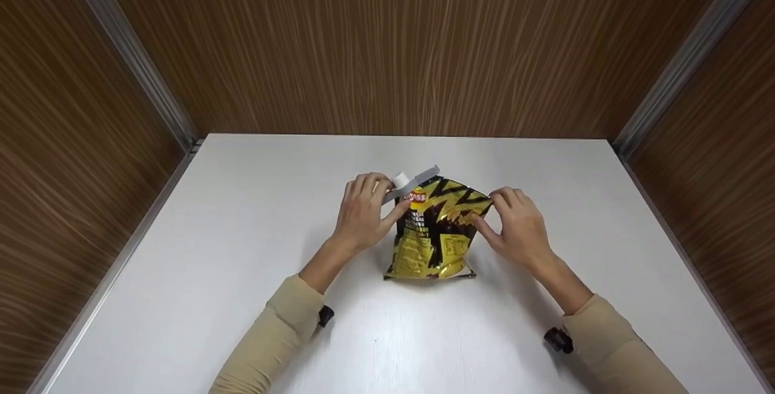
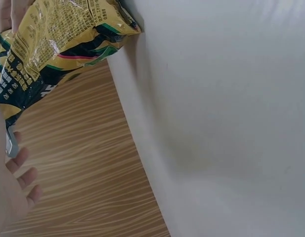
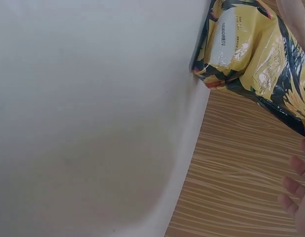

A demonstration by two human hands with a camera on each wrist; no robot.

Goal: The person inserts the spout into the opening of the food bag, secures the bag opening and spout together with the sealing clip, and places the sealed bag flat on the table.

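Two beige sleeves come in from the bottom of the frame, and past them both hands work at a snack bag (image 1: 435, 230) standing near the middle of the white tabletop (image 1: 242, 249). The left hand (image 1: 362, 215) sits at the bag's upper left corner, its fingers curled round a grey clip (image 1: 415, 181) with the thumb pressed against the bag's side. The right hand (image 1: 519, 227) is at the upper right corner, fingers pinching the folded top edge.

I'd judge the bag light, puffy and crinkly: glossy film that slides under a loose hold, with contents that would crush if squeezed in the belly. The flat seam along the top looks like the safest place to take it, as both hands do now. Beyond the tabletop rise brown wood-grain walls (image 1: 387, 43).
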